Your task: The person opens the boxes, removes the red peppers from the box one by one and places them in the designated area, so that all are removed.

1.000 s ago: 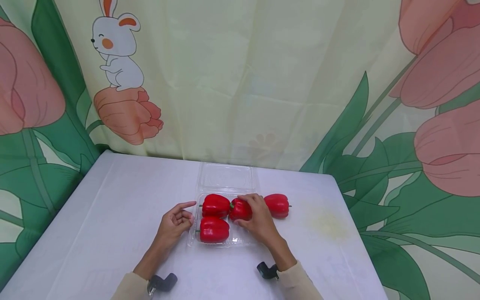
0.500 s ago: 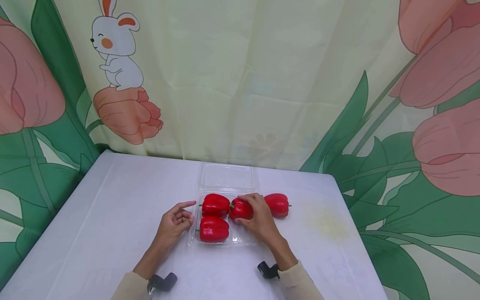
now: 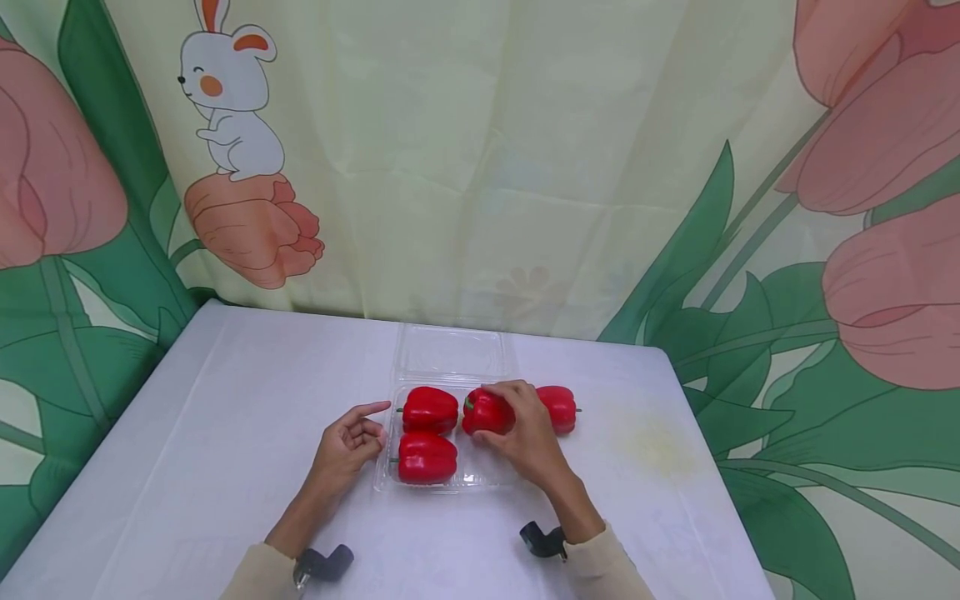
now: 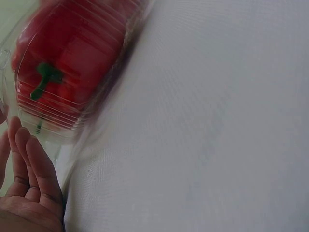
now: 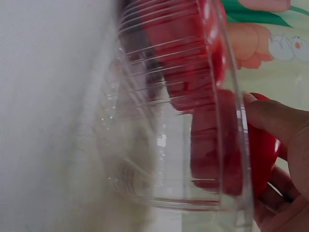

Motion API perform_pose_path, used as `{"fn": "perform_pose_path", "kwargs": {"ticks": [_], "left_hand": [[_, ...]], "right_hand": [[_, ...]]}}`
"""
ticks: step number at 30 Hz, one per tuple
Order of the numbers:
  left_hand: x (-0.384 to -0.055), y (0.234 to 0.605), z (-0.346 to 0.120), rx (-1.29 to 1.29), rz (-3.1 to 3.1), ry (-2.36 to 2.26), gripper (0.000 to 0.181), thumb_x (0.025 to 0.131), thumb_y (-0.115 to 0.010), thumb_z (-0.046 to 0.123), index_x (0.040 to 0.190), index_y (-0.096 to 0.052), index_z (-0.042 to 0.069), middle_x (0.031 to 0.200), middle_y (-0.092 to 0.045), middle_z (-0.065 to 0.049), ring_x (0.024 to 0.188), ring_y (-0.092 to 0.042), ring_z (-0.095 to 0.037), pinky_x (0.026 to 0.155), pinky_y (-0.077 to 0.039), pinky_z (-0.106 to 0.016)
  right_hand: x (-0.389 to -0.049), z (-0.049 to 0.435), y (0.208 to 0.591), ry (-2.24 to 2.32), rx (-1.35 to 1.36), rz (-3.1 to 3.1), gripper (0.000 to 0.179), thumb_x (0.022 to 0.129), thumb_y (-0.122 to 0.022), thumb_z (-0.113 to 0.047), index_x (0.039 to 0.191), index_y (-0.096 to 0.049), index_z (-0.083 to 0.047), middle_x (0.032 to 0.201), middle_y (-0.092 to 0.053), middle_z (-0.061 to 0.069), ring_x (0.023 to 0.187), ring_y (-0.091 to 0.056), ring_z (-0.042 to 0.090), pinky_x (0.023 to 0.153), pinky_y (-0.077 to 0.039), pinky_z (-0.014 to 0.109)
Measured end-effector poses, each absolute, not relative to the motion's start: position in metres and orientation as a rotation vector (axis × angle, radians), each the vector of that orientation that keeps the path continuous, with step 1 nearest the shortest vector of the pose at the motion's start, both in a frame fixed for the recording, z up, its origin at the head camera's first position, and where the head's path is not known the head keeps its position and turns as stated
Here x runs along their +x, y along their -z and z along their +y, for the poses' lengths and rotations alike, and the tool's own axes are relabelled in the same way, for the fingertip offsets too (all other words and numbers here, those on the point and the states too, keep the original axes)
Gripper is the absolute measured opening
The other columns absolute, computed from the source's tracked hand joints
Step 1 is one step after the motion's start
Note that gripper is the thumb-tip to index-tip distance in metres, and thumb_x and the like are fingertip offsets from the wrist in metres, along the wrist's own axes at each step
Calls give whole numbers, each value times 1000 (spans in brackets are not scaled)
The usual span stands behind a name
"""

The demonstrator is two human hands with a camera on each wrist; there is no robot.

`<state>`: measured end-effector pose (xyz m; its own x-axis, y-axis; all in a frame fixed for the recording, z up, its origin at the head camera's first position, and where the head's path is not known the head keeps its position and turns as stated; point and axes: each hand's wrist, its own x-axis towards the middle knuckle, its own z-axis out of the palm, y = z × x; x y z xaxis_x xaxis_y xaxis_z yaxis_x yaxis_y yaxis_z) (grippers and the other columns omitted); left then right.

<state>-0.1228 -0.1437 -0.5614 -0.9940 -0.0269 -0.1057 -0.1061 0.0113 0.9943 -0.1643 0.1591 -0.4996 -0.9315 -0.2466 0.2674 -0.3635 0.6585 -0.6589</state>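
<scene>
My right hand (image 3: 525,429) grips a red bell pepper (image 3: 486,411) from its right side, over the right half of a clear plastic clamshell container (image 3: 480,475). The green stem of this pepper points left. Two more bell peppers lie in the left half of the container, a rear one (image 3: 430,409) and a front one (image 3: 427,457), stems to the left. At the container's left rim is my left hand (image 3: 348,442), index finger extended and thumb tip right by the edge. Its fingers (image 4: 41,164) look nearly straight in the left wrist view.
Another red bell pepper (image 3: 558,409) lies on the white-covered table (image 3: 225,433) just right of the container, partly behind my right hand. The container's clear lid (image 3: 453,354) is folded back flat toward the curtain (image 3: 450,167).
My right hand and the bell pepper in it have shifted to the right, opening a gap from the rear left pepper. My left hand has stayed in place.
</scene>
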Motion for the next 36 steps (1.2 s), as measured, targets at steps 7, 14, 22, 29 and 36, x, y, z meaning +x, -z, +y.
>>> {"fn": "perform_pose_path", "kwargs": {"ticks": [7,14,22,29,36], "left_hand": [[-123,562,-145,-138,2176,-2180,50,97,-68,0,143,-63,16,100,-68,-6,84,-66,-14,78,-61,-19],[-122,561,-145,-131,2180,-2175,50,97,-69,0,144,-62,15,102,-68,-8,85,-66,-14,78,-61,-19],[-122,560,-145,-120,2188,-2176,51,96,-67,-2,144,-63,16,101,-68,-6,85,-67,-14,78,-61,-19],[-123,560,-144,-119,2189,-2175,51,96,-66,-1,144,-62,16,102,-67,-7,86,-66,-14,79,-61,-19],[-122,559,-144,-134,2175,-2188,51,96,-66,-2,143,-63,17,103,-67,-10,86,-66,-14,77,-61,-19]], "right_hand": [[-163,163,490,-1097,497,-2661,79,70,-100,-20,141,-66,-25,137,-64,1,130,-62,24,92,-65,45],[-160,170,482,-1116,448,-2639,81,68,-101,-18,140,-66,-28,137,-63,-1,130,-60,24,92,-65,47],[-157,180,477,-1123,423,-2614,78,70,-100,-19,140,-66,-28,137,-62,1,131,-60,27,92,-65,49],[-152,190,474,-1126,408,-2591,77,70,-100,-18,139,-66,-26,137,-62,4,131,-61,29,90,-65,50],[-150,201,473,-1133,382,-2592,78,71,-99,-19,141,-65,-24,139,-62,4,132,-60,29,91,-65,51]]}}
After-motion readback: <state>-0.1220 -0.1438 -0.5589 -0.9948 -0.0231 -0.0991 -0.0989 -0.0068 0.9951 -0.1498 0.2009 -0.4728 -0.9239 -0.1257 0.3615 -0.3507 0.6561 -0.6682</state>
